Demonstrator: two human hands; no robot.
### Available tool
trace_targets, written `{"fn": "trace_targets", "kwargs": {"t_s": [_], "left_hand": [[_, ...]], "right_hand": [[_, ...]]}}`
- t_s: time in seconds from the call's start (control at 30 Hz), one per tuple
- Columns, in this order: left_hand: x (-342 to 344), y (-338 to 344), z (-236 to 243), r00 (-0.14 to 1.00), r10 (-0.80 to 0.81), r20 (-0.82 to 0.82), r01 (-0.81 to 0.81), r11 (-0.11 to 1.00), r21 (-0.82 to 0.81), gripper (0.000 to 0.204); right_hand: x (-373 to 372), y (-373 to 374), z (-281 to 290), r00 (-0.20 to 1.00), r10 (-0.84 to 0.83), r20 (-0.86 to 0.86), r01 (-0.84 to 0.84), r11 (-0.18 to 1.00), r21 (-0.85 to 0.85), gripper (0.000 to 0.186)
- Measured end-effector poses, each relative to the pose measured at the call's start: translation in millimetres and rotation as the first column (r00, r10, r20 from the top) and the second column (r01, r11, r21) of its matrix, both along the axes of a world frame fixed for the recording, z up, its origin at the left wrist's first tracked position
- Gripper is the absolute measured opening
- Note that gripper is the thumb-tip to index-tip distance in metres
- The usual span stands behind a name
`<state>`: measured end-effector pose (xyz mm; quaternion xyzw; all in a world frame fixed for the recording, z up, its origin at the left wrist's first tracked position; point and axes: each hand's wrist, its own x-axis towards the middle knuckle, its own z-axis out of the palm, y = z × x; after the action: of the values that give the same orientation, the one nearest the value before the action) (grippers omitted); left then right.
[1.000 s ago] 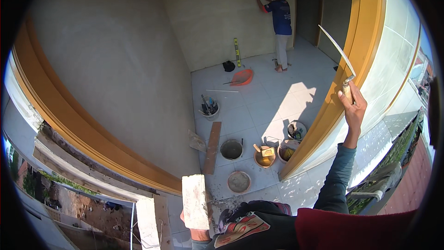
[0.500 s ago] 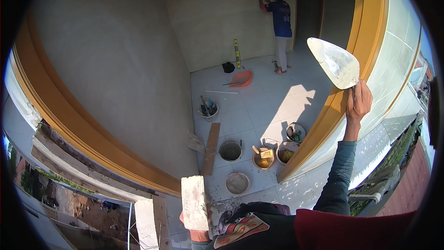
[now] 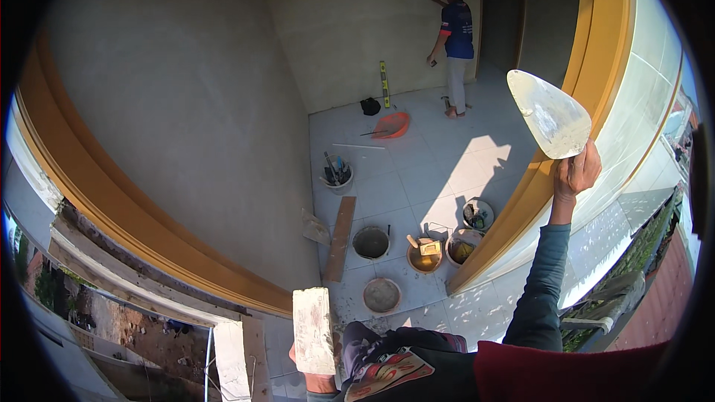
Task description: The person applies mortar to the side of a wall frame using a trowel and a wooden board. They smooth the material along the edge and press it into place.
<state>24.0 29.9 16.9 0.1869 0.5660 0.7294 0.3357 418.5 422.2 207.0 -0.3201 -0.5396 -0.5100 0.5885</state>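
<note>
My right hand (image 3: 577,171) is closed round the handle of a brick trowel (image 3: 550,115). Its broad pointed blade, smeared with pale mortar, is raised tip-up beside the orange door frame. Low in the middle, my left hand (image 3: 320,383) grips a pale rectangular block (image 3: 312,331) with rough, chipped edges. The block covers most of those fingers, and only a fingertip and the wrist show around it. Closest to the block stands a bucket of grey mortar (image 3: 382,294) on the tiled floor.
An orange door frame (image 3: 134,234) curves round the opening. Inside stand a second mortar bucket (image 3: 371,243), an orange bucket with a float (image 3: 426,253), a tool bucket (image 3: 337,175), a plank (image 3: 341,238), an orange basin (image 3: 392,125) and a yellow level (image 3: 385,85). A co-worker (image 3: 458,37) stands by the far wall.
The trowel has moved slightly down and to the right with my right hand. My left hand still holds the block, almost unmoved. The co-worker has lowered one arm from the wall.
</note>
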Motion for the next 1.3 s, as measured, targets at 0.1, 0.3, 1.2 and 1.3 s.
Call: {"fn": "trace_targets", "kwargs": {"t_s": [0.1, 0.3, 1.2, 1.3], "left_hand": [[2, 5, -10, 0.939, -0.017, 0.344, -0.051, 0.981, 0.187, 0.037], [12, 22, -9, 0.892, -0.209, -0.401, 0.138, 0.970, -0.200, 0.050], [25, 28, -17, 0.779, -0.192, 0.597, -0.002, 0.951, 0.309, 0.054], [22, 32, -7, 0.555, -0.434, 0.710, -0.013, 0.849, 0.529, 0.055]], "right_hand": [[-3, 0, 1, 1.000, -0.014, -0.004, 0.014, 1.000, 0.002, 0.033], [7, 5, -9, 0.999, 0.033, 0.020, -0.034, 0.999, 0.002, 0.033], [17, 9, -17, 0.998, 0.057, 0.022, -0.055, 0.997, -0.054, 0.045], [8, 4, -11, 0.999, 0.048, 0.024, -0.047, 0.998, -0.052, 0.044]]}}
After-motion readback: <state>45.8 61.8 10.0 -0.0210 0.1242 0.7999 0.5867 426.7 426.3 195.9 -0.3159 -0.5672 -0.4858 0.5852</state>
